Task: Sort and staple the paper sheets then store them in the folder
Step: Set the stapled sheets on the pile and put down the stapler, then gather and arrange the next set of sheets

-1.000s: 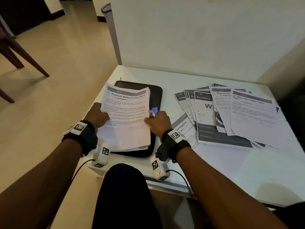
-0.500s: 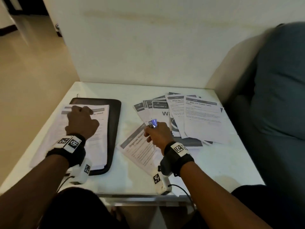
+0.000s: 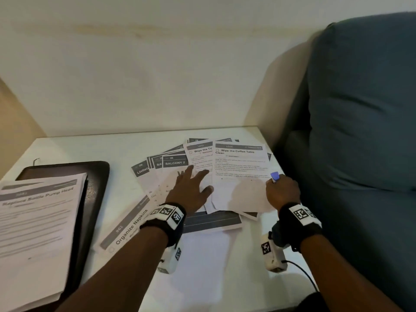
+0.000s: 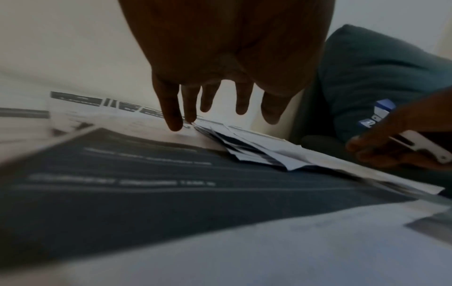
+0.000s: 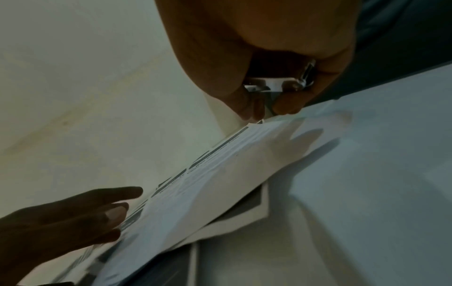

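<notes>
Loose printed sheets lie fanned across the middle of the white table. My left hand reaches over them with straight, spread fingers just above or touching the pile. At the pile's right edge my right hand grips a small blue and white stapler, whose metal base shows between its curled fingers. A stack headed "Replace Bottle Pump Head" rests on the black folder at the left.
A sheet headed "Organize Napkins" lies askew near the table's front. A blue-grey sofa stands against the table's right side, and a pale wall runs behind it.
My left hand left the stack on the folder and moved right, onto the fanned sheets. My right hand carried the stapler right, to the pile's edge. The view swung right.
</notes>
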Demonstrator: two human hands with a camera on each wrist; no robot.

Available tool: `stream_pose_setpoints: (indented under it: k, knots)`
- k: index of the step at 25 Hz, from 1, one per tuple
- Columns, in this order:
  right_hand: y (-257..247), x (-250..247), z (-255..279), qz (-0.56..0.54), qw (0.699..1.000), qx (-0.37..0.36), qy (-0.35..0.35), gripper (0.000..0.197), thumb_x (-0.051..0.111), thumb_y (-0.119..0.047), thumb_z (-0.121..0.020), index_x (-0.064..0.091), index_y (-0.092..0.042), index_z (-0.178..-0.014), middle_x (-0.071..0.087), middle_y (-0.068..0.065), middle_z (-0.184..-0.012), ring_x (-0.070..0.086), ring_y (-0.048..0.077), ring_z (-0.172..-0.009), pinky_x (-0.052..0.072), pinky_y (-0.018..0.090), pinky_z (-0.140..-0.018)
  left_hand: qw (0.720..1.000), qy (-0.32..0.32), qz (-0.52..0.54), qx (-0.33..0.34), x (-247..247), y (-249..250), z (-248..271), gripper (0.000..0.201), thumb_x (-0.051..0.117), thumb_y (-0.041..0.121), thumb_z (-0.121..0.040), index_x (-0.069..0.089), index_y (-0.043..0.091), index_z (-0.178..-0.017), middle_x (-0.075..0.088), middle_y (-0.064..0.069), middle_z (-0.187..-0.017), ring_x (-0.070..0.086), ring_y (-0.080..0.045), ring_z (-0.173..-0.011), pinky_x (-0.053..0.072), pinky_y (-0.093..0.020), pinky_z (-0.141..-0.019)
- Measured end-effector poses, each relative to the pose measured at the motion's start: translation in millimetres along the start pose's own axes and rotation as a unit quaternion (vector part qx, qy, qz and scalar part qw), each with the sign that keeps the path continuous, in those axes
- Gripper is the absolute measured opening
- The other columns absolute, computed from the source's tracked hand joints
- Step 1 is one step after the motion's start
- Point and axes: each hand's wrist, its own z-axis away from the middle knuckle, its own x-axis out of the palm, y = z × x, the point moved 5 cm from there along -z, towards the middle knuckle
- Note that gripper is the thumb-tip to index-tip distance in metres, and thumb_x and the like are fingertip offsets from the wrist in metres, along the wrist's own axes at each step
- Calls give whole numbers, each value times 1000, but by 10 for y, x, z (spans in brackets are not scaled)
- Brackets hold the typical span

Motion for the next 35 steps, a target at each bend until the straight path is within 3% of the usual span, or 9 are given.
stream_pose_setpoints:
  k: [3,6,11,20,24,29,31,33,35]
  knots:
    - [83,114,-195,19,1000,20,-7,39,52,-31,-100,58,-6,-129,52,25,-131,49,43,-122,40,44,-106,998,-21,-60,-17,150,137,-139,82,43,80,-90,4,55,-157,-20,6,-170,-3,-38,-157,23,-70,-115]
    - [63,208,-234,-2,1000,16,-13,46,63,-39,-95,57,-7,-128,49,23,-131,51,43,-120,43,44,-102,993,-16,-115,-32,223,155,-215,92,45,86,-84,-3,55,-157,-23,3,-169,-3,-41,-155,26,-73,-110]
    - [-48,228,20,-31,998,0,-53,43,80,-29,-84,58,-6,-114,61,16,-121,62,35,-109,52,38,-89,990,-66,-117,-41,175,13,-21,94,52,78,-87,12,37,-162,-7,1,-171,-6,-33,-154,27,-67,-116]
    - [-137,311,964,6,994,-46,-98,30,68,-18,-83,54,-12,-108,64,11,-118,64,34,-107,55,41,-90,996,-72,-22,-45,162,-273,988,106,76,52,-85,10,23,-163,-9,-4,-171,-11,-32,-157,14,-48,-127]
    - [-114,185,1168,-43,993,-60,-91,21,62,-15,-87,54,-15,-107,65,9,-115,64,34,-102,55,41,-87,997,-39,50,-34,159,-352,1143,98,75,43,-88,15,25,-163,5,-3,-171,2,-28,-158,17,-46,-127]
    - [-37,77,1292,-139,981,-55,-128,11,65,-9,-87,59,-16,-94,68,3,-100,67,26,-93,59,45,-87,970,103,211,-63,-193,-395,1284,69,70,29,-96,36,15,-154,41,-7,-154,40,-25,-142,31,-33,-115]
    - [-89,36,1403,-210,962,-63,-165,13,68,-3,-87,63,-10,-96,73,7,-98,71,26,-92,60,42,-82,950,115,278,-89,-319,-444,1303,59,68,28,-98,42,16,-150,47,-5,-151,45,-24,-138,35,-33,-114]
    - [-160,16,1541,-263,935,-75,-226,20,67,3,-88,68,-10,-102,77,6,-100,74,25,-92,58,32,-74,921,114,351,-123,-411,-546,1320,52,68,32,-98,46,19,-143,54,-2,-144,52,-25,-132,43,-45,-113]
    - [-245,18,1687,-289,911,-89,-282,22,66,4,-90,68,-8,-108,77,6,-102,74,27,-95,54,27,-70,877,110,445,-143,-436,-671,1363,40,70,27,-97,52,21,-132,65,-2,-133,66,-23,-117,54,-48,-101]
